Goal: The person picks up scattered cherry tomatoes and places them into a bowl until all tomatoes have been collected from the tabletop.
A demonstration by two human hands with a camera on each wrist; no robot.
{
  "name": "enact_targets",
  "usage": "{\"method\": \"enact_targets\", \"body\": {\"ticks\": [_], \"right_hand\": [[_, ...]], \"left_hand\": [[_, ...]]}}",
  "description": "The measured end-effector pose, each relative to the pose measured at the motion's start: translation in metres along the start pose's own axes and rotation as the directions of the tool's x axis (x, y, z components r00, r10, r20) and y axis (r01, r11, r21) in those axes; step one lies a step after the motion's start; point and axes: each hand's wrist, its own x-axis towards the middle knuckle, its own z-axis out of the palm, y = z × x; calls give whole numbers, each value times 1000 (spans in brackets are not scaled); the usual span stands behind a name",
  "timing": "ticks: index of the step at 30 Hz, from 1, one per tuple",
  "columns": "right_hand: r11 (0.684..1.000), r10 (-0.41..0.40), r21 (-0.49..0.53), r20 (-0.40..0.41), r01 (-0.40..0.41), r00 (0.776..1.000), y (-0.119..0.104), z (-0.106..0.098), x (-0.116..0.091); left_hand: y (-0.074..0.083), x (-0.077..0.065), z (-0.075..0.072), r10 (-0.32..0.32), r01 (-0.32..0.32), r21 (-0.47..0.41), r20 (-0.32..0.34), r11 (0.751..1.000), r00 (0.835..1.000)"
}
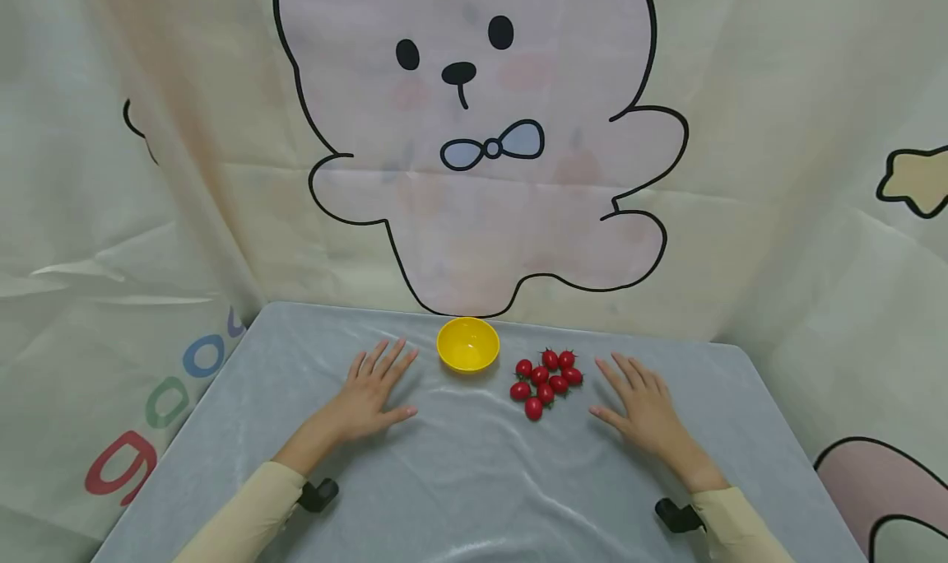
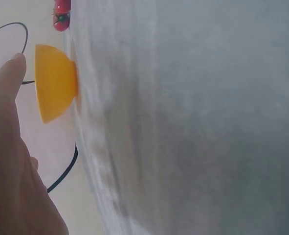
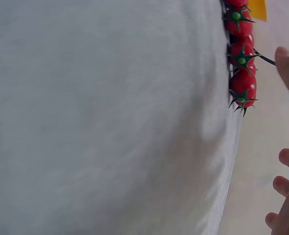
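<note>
A yellow bowl (image 1: 468, 346) stands near the back edge of the table, its inside bare. To its right lies a loose cluster of several red cherry tomatoes (image 1: 545, 393) with green stems. My left hand (image 1: 370, 397) is left of the bowl, palm down, fingers spread and holding nothing. On the other side, my right hand (image 1: 643, 403) is just right of the tomatoes, its fingers also spread and nothing in it. In the left wrist view the bowl (image 2: 55, 83) shows side-on beyond the thumb. The right wrist view shows tomatoes (image 3: 243, 85) close by the right thumb.
A grey-blue cloth (image 1: 474, 481) with soft wrinkles covers the table. Behind it hangs a pale curtain (image 1: 741, 242) printed with a cartoon bear. A small black device (image 1: 318, 495) is at the left wrist, and another black device (image 1: 677, 515) at the right.
</note>
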Motion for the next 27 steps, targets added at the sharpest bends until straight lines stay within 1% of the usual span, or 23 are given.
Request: {"method": "enact_targets", "body": {"ticks": [2, 5, 12, 14, 17, 20, 22, 27], "right_hand": [[1000, 0, 25, -7, 0, 1000, 0, 0, 9], [996, 16, 83, -1, -16, 1000, -1, 0, 23], [982, 37, 186, 6, -37, 999, -6, -1, 54], [974, 39, 221, 12, -41, 999, -8, 0, 62], [967, 47, 250, 28, -53, 998, -9, 3, 73], [962, 66, 263, 51, -77, 997, -8, 7, 80], [959, 79, 268, 65, -93, 995, -7, 10, 82], [956, 93, 273, 77, -111, 993, -3, 18, 84]], "left_hand": [[0, 3, 0, -7, 7, -6, -8, 1000, 1000], [1, 11, -2, -28, 28, -40, -10, 999, 1000], [4, 40, -4, -68, 72, -139, 30, 988, 997], [5, 48, -3, -79, 84, -160, 36, 984, 996], [4, 60, -1, -96, 101, -165, 38, 981, 995], [4, 69, 1, -98, 102, -166, 33, 981, 995], [4, 74, 2, -104, 109, -158, 41, 981, 994], [7, 84, 4, -126, 139, -176, 83, 974, 989]]}}
